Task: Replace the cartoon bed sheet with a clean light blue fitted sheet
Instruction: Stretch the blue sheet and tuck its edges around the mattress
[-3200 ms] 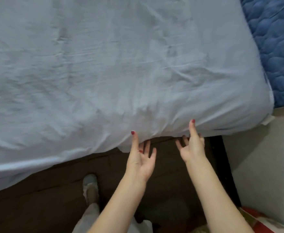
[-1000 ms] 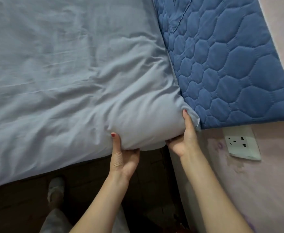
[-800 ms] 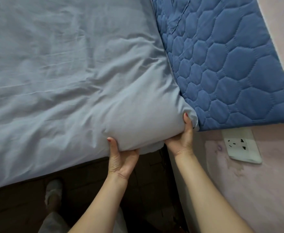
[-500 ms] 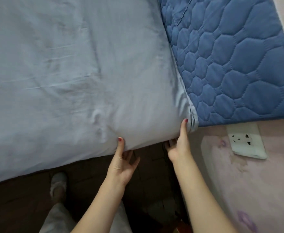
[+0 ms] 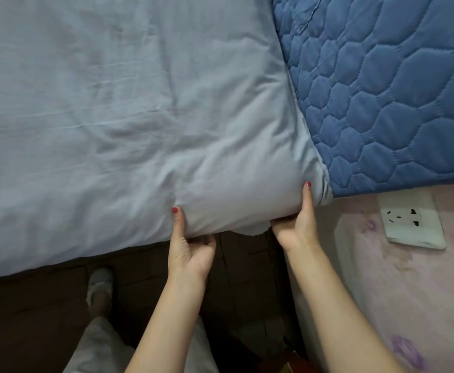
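Light blue fitted sheet [image 5: 118, 109] corner pinched by left hand [image 5: 188, 249] and right hand [image 5: 298, 227] grip, fingertips seemingly hidden beneath

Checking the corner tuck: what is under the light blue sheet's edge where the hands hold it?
Under the light blue sheet, the fingers of the left hand and right hand curl beneath the edge; dark floor shows below. The mattress itself is covered.

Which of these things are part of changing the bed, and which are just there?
Part of the job:
- light blue sheet, its corner being worked
- left hand, gripping the sheet's edge
- right hand, gripping the sheet at the corner

Just there:
- quilted blue pad beside the sheet
- wall socket
- slipper on the dark floor
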